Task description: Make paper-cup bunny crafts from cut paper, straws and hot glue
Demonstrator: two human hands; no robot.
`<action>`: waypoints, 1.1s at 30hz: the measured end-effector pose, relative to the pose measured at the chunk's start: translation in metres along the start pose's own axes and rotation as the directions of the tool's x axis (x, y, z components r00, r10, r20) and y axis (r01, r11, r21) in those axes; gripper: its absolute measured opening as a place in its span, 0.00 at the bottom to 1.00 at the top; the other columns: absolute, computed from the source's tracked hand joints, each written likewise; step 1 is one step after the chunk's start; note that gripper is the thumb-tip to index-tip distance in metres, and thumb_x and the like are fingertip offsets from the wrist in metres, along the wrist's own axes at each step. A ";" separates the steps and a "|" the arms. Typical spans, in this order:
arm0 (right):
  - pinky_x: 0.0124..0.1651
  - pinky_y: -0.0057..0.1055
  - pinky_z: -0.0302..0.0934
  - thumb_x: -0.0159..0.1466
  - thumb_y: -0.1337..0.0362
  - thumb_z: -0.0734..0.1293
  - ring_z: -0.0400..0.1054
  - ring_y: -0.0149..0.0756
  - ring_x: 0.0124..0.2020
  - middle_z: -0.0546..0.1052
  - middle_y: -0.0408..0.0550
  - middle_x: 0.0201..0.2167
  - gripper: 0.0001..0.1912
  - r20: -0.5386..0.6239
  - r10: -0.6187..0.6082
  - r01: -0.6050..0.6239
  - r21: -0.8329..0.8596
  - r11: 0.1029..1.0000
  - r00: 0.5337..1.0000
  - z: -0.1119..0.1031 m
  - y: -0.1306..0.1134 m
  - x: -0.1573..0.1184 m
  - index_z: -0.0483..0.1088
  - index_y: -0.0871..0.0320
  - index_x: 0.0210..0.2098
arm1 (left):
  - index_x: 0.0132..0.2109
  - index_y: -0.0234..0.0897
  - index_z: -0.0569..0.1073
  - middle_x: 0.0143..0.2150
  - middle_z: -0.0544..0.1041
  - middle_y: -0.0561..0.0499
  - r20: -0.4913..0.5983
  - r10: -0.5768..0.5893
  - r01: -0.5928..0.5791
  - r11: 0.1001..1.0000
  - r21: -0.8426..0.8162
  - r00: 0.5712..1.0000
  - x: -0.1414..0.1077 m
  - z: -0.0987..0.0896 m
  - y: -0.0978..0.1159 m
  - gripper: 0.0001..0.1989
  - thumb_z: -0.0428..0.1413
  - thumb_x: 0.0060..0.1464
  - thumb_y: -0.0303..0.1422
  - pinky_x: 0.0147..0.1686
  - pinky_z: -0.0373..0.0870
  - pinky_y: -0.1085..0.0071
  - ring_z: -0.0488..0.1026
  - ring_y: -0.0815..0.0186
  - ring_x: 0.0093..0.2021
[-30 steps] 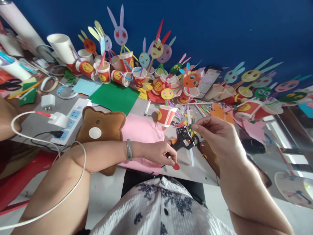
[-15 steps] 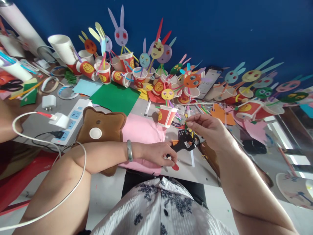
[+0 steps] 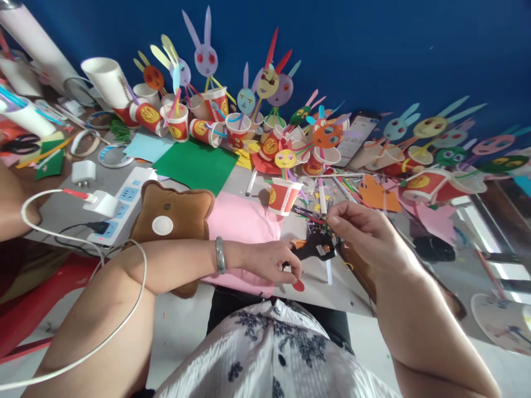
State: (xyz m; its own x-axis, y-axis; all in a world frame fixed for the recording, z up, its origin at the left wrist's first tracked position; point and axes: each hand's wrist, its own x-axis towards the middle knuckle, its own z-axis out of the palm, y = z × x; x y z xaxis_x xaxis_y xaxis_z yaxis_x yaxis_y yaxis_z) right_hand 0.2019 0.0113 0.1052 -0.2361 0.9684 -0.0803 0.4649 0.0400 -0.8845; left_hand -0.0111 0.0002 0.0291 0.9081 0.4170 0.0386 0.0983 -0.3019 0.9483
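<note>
My left hand [image 3: 277, 262], with a bangle on the wrist, is closed over the front of the table. Its curled fingers pinch a small red paper piece [image 3: 298, 286], which shows at the fingertips. Just beyond it lies a black tool [image 3: 317, 247] with a label, which looks like a hot glue gun; whether the hand touches it is unclear. My right hand [image 3: 362, 225] is closed in a pinch above the tool's far end, on something too small to make out. Behind them stands a red paper cup [image 3: 285, 197] with a yellow smiling paper face [image 3: 285, 158].
Several cup figures with paper ears, such as a purple rabbit [image 3: 206, 59], line the blue wall. A brown cushion [image 3: 174, 215], pink cloth [image 3: 244, 221], green paper [image 3: 199, 168] and power strip [image 3: 124, 202] lie leftward. A phone [image 3: 359, 135] leans among the cups. A white cable [image 3: 143, 276] crosses my left arm.
My right hand has moved slightly right and down, still pinched. The black tool has shifted a little to the right. My left hand stays nearly in place.
</note>
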 end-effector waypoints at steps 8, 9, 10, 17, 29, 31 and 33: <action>0.22 0.31 0.52 0.63 0.48 0.72 0.58 0.31 0.22 0.69 0.44 0.23 0.17 -0.040 -0.111 0.107 -0.087 0.990 0.993 -0.014 -0.005 -0.029 0.72 0.54 0.30 | 0.35 0.30 0.77 0.27 0.73 0.55 0.037 -0.016 0.021 0.989 -0.145 0.999 -0.001 -0.002 0.003 0.04 0.57 0.56 0.22 0.33 0.62 0.77 0.66 0.74 0.28; 0.23 0.30 0.52 0.63 0.49 0.72 0.58 0.31 0.22 0.69 0.43 0.23 0.16 -0.024 -0.109 0.106 -0.090 0.990 0.994 -0.014 -0.005 -0.030 0.72 0.55 0.30 | 0.35 0.30 0.77 0.27 0.73 0.55 0.031 -0.015 0.019 0.991 -0.134 0.999 0.000 -0.002 0.003 0.04 0.57 0.56 0.22 0.33 0.62 0.77 0.66 0.74 0.28; 0.23 0.30 0.53 0.63 0.50 0.72 0.59 0.31 0.22 0.69 0.43 0.23 0.15 -0.018 -0.108 0.106 -0.088 0.991 0.994 -0.013 -0.004 -0.030 0.73 0.55 0.30 | 0.35 0.30 0.77 0.26 0.74 0.55 0.024 -0.018 0.021 0.993 -0.119 1.000 0.000 -0.002 0.003 0.04 0.58 0.55 0.22 0.33 0.62 0.77 0.67 0.74 0.28; 0.30 0.31 0.62 0.66 0.55 0.69 0.68 0.34 0.27 0.76 0.45 0.28 0.10 -0.041 -0.201 0.186 -0.235 0.954 0.979 0.009 0.005 -0.017 0.74 0.54 0.33 | 0.35 0.32 0.79 0.28 0.77 0.53 0.001 -0.028 0.028 1.000 -0.009 1.000 0.001 0.000 0.003 0.04 0.59 0.55 0.23 0.34 0.63 0.77 0.69 0.72 0.31; 0.27 0.27 0.58 0.70 0.61 0.65 0.72 0.31 0.27 0.80 0.46 0.32 0.09 0.050 -0.511 0.369 -0.752 0.546 0.858 0.022 0.000 -0.007 0.76 0.57 0.44 | 0.32 0.31 0.77 0.26 0.75 0.55 0.002 -0.039 0.039 0.988 -0.148 0.999 0.000 -0.001 0.006 0.05 0.57 0.53 0.21 0.33 0.64 0.78 0.70 0.72 0.30; 0.27 0.28 0.58 0.70 0.60 0.64 0.72 0.32 0.27 0.81 0.47 0.33 0.11 0.089 -0.505 0.366 -0.795 0.483 0.859 0.021 -0.002 -0.006 0.77 0.57 0.45 | 0.32 0.31 0.77 0.25 0.74 0.55 0.013 -0.041 0.042 0.985 -0.165 0.999 0.000 -0.001 0.006 0.05 0.57 0.52 0.20 0.33 0.64 0.77 0.69 0.73 0.28; 0.27 0.29 0.56 0.71 0.60 0.63 0.73 0.33 0.28 0.82 0.47 0.35 0.12 0.129 -0.489 0.365 -0.827 0.428 0.863 0.019 -0.003 -0.005 0.77 0.57 0.46 | 0.32 0.31 0.77 0.25 0.74 0.55 0.011 -0.041 0.042 0.985 -0.167 0.999 0.000 -0.001 0.004 0.05 0.57 0.52 0.20 0.32 0.64 0.77 0.69 0.74 0.27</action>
State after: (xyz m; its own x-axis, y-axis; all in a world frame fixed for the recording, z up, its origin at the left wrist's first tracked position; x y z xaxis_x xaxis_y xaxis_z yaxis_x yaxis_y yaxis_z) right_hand 0.1856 0.0014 0.0997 -0.5407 0.7845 0.3036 0.8181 0.5744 -0.0273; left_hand -0.0111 -0.0006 0.0336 0.9077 0.4196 -0.0035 0.0672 -0.1371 0.9883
